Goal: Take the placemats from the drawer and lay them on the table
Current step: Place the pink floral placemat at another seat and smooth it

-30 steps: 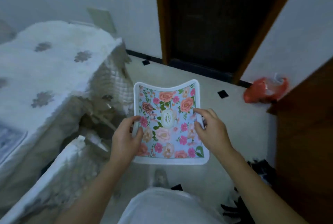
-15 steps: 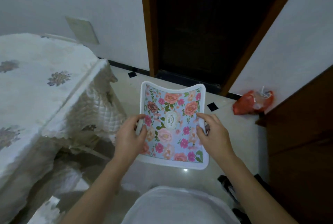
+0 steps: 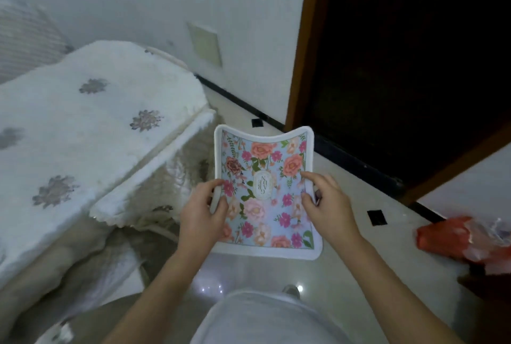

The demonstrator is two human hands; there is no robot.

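— So, where was the placemat [image 3: 272, 177]?

— In the air above the glossy floor [image 3: 345, 274], in front of the person's body and touching no surface. Its printed side faced up: a pale blue ground with pink and orange flowers, an oval emblem in the middle and a white border.

— And the hands?

— The right hand [image 3: 329, 205] pinched the mat's three o'clock edge, its fingers [image 3: 318, 177] bent over the top of the print. The left hand [image 3: 203, 213] gripped the nine o'clock edge, thumb lying on the print; I could not tell how its remaining digits lay underneath.

— Was the mat flat?

— No. Both side edges were lifted, and the far edge at twelve o'clock sagged in a curve between them.

— Where was the worktop [image 3: 83, 136]?

— At nine to ten o'clock of the mat, near it but apart. A white quilted cloth with grey flower motifs covered it and hung over its corner.

— Anything else around?

— A dark doorway [image 3: 401, 67] with a brown wooden frame stood at one o'clock. A red plastic bag [image 3: 448, 235] lay on the floor at four o'clock, well apart from the mat. A pale wall plate [image 3: 206, 45] showed at eleven o'clock, and a small black square [image 3: 376, 217] was set in the floor between the mat and the bag.
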